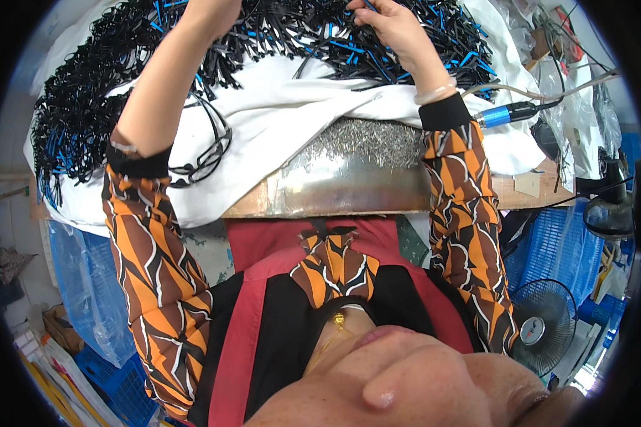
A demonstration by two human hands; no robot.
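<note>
Right hand (394,25): thumb and fingertips drawn together among the strips (281,35); cannot tell whether one is pinched. Left hand (217,13): fingers cut off by the upper edge, grasp unknown. Strips, black with some blue, heaped under and around both hands. Step, as judged: working strips within the heap. Next move seems to call for freeing one without dragging its tangled neighbours. Bodyward of the fingers: white cloth (263,92); then, right of the right fingers, blue tool (502,115); farther, between the forearms, silver bits (363,140).
</note>
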